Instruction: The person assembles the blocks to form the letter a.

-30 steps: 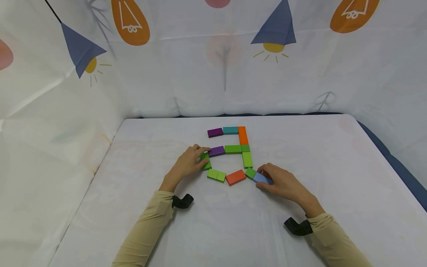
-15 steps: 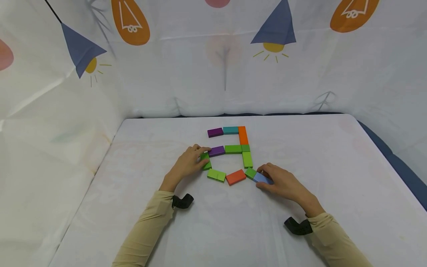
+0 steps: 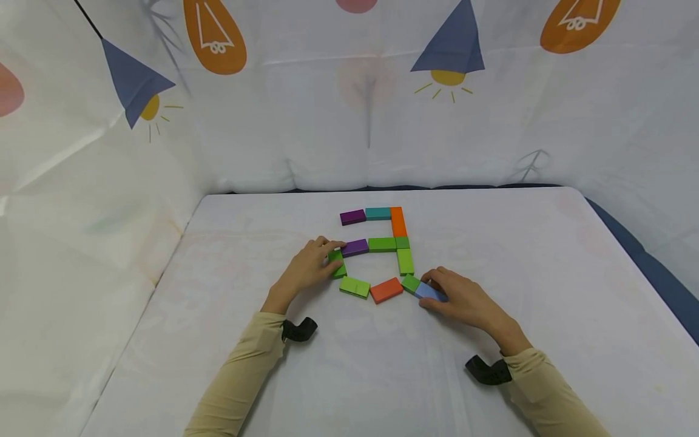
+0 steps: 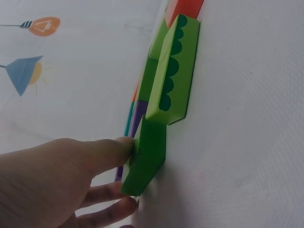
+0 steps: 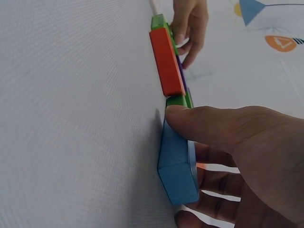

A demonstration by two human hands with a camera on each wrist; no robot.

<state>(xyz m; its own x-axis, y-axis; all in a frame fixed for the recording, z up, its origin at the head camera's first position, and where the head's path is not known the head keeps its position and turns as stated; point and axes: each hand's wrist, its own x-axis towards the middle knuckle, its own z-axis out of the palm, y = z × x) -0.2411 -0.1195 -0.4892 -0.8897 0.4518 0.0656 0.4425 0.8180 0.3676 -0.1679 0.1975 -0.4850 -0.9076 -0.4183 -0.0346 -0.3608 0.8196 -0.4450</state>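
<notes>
My left hand point(image 3: 307, 265) holds a green block point(image 3: 337, 266) between thumb and fingers at the left of a block outline; one fingertip reaches the purple block point(image 3: 355, 247). In the left wrist view that green block point(image 4: 151, 152) stands close to a light green block point(image 4: 178, 66) with a dark scalloped edge. My right hand point(image 3: 464, 297) grips a light blue block point(image 3: 430, 292), whose near end abuts a small green block point(image 3: 411, 283). From the right wrist, the thumb lies on one side of the blue block point(image 5: 176, 156) and fingers on the other.
Between the hands lie a red-orange block point(image 3: 386, 290) and a light green one point(image 3: 355, 287). Behind, an orange block point(image 3: 398, 222), a teal block point(image 3: 378, 213) and a dark purple block point(image 3: 352, 217) form the far part. A printed cloth point(image 3: 317, 121) hangs behind the white table point(image 3: 349, 376).
</notes>
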